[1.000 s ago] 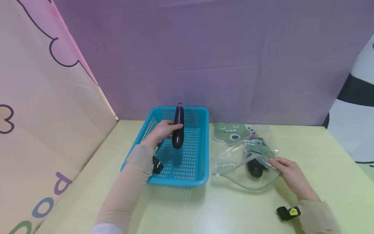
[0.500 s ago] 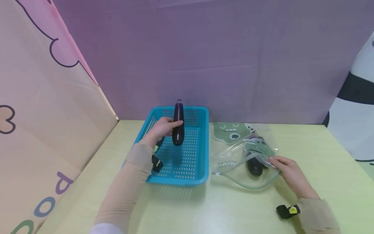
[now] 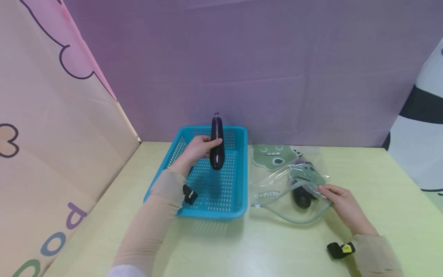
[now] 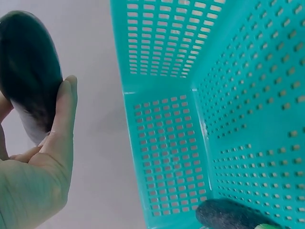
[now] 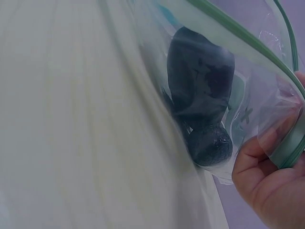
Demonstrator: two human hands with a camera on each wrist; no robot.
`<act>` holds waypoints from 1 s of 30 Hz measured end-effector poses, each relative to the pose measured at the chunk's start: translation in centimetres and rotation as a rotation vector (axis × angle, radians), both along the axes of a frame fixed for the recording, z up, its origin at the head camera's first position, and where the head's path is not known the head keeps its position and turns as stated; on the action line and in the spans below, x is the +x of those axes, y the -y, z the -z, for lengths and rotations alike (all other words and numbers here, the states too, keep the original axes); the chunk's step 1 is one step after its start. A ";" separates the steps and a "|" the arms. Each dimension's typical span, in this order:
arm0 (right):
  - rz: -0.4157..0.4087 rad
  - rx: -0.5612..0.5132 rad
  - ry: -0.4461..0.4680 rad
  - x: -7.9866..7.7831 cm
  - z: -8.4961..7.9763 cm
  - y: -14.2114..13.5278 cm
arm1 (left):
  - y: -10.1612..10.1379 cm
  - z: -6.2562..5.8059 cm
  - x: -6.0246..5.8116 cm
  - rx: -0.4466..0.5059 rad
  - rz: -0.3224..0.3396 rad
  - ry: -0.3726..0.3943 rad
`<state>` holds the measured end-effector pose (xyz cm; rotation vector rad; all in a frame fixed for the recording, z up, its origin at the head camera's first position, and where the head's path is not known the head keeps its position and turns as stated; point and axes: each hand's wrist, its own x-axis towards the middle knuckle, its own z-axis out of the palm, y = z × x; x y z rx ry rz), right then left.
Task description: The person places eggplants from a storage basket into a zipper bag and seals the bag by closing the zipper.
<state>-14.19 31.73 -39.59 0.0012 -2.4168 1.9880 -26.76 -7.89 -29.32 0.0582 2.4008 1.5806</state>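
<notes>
A dark purple eggplant (image 3: 217,154) is held upright by my left hand (image 3: 198,149), above the blue perforated basket (image 3: 242,184). In the left wrist view the thumb and fingers grip the eggplant (image 4: 28,67) around its middle. My right hand (image 3: 344,206) pinches the rim of a clear zip bag (image 3: 273,179) with green dinosaur print; its mouth hangs partly apart. Inside the bag lies another eggplant (image 3: 302,197). The right wrist view shows this dark eggplant (image 5: 200,76) through the plastic, with a second dark rounded item (image 5: 212,145) below it.
At the basket's bottom in the left wrist view lies a dark vegetable (image 4: 228,214) with a green end, mostly hidden by the arm in the head view. The basket stands left of the bag on the pale table (image 3: 263,250). A purple backdrop (image 3: 256,77) rises behind.
My left hand has lifted the eggplant slightly and carried it a little to the right. My right hand stays at the bag's rim, almost still.
</notes>
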 end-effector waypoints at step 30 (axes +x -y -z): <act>-0.014 -0.090 -0.023 0.2 0.0 0.2 | -3.9 -0.3 2.1 0.087 0.093 -0.025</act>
